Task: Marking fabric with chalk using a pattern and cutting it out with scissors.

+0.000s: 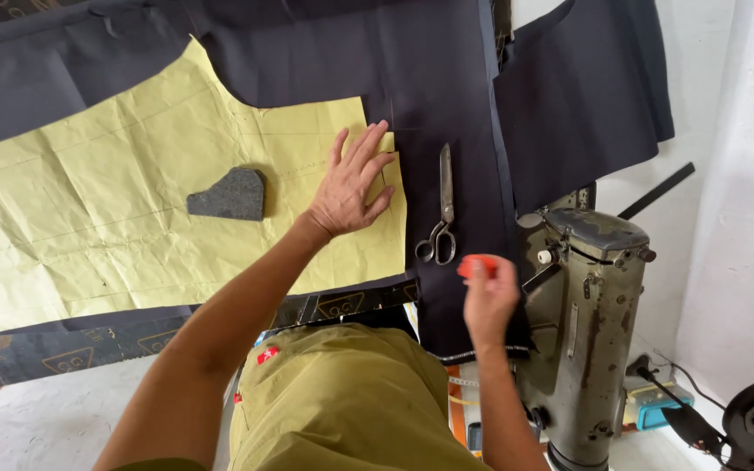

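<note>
I see left hand point(353, 185) flat, fingers spread, on yellow paper pattern point(115, 209); right hand point(487, 296) pinches what looks like orange-red chalk point(476, 265)

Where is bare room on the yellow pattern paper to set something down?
Free: the pattern paper left of the grey weight, and below it. Crowded: its right edge, between the left hand, scissors and right hand.
</note>
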